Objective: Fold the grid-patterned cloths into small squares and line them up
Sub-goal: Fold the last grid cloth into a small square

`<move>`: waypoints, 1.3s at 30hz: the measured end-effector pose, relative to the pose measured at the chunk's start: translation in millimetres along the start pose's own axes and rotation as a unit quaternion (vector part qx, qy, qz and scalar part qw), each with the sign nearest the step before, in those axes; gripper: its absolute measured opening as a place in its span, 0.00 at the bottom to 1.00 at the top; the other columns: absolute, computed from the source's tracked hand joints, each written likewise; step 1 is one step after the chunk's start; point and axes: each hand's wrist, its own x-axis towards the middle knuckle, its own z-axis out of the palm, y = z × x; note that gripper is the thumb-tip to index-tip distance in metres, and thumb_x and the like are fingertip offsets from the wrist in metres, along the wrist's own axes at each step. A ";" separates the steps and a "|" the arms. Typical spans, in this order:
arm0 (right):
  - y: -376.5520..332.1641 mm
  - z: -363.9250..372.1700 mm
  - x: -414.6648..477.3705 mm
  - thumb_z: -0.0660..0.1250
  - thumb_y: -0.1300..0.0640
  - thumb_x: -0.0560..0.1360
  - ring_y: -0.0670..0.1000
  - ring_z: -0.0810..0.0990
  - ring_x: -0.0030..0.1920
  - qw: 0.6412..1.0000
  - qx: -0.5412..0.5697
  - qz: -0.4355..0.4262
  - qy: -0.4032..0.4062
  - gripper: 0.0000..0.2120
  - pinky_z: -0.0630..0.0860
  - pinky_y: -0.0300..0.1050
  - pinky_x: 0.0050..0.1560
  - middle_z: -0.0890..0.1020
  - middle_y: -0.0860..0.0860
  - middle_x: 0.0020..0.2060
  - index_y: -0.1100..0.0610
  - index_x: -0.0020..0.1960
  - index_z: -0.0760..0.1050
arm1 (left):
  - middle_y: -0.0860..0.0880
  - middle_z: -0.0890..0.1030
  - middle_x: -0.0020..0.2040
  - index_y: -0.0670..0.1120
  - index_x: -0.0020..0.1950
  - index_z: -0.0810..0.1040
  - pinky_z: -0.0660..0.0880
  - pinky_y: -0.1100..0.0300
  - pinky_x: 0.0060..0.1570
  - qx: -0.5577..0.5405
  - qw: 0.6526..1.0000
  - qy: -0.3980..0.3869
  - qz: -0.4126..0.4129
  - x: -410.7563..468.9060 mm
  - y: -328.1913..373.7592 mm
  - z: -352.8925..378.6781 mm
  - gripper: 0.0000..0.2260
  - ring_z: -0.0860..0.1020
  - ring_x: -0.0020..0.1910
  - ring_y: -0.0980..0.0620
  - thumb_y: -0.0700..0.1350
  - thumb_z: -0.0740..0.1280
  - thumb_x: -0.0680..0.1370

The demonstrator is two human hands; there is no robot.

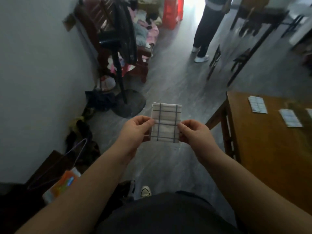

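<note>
Cloth (166, 123) is mid-frame, held in the air over the floor (177, 85). It's folded to a narrow rectangle, not square yet. Left hand (136, 129) pinches its left edge and right hand (194, 132) pinches its right edge, both about halfway down.

My guess is that gripping both sides at the midline stops the layers slipping and sets up the next fold, top half over bottom.

The table (263, 157) is at the right of the frame: brown wood, glossy. Two folded cloths (257, 104) (290, 118) lie on it in a row, apart from each other, with maybe the edge of a third at the frame's right edge. That's probably the line the held one joins.

The floor is grey and streaky. There's a blank wall (33, 81) on the left with clutter along its foot. A fan stand (128, 103) and a chair (131, 48) heaped with clothes are upper left. Another person (205, 31) stands at the top right of centre, against bright light.
</note>
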 end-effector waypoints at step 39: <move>-184.0 -276.6 698.5 0.67 0.62 0.80 0.44 0.79 0.35 0.940 0.137 -0.010 0.311 0.06 0.78 0.38 0.36 0.81 0.50 0.34 0.59 0.44 0.77 | 0.47 0.84 0.38 0.42 0.48 0.83 0.79 0.54 0.42 0.165 0.946 -0.279 0.021 744.3 264.0 381.1 0.06 0.80 0.37 0.51 0.41 0.68 0.81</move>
